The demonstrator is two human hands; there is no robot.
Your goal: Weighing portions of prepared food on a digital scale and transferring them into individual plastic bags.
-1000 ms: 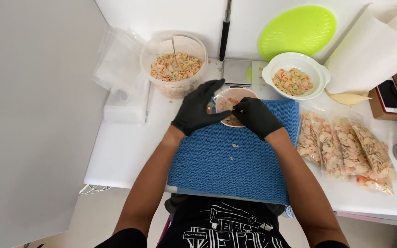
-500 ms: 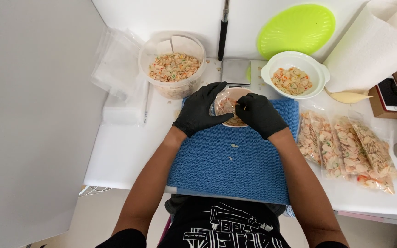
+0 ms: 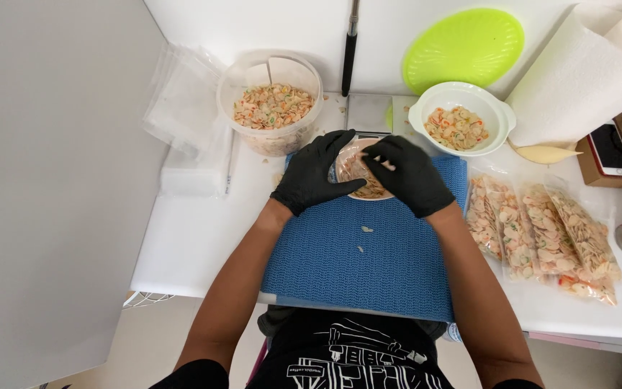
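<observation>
Both my hands wear black gloves and meet at the far edge of a blue mat (image 3: 368, 266). Between them is a small clear bag of pale, coloured snack pieces (image 3: 360, 171). My left hand (image 3: 317, 174) wraps the bag's left side. My right hand (image 3: 410, 174) covers its right side, with the fingertips pinched at the bag's top. Two loose pieces (image 3: 366, 230) lie on the mat just in front of the hands.
A clear tub of the same pieces (image 3: 271, 104) stands back left, with a stack of empty clear bags (image 3: 185, 108) beside it. A white bowl of pieces (image 3: 461, 119), a green plate (image 3: 463, 47), a paper towel roll (image 3: 588, 72), a phone (image 3: 610, 150) and several filled bags (image 3: 541, 234) are on the right.
Both hands have closed in a little over the bag, and the right fingertips now sit at its top. Nothing else on the table has moved.
</observation>
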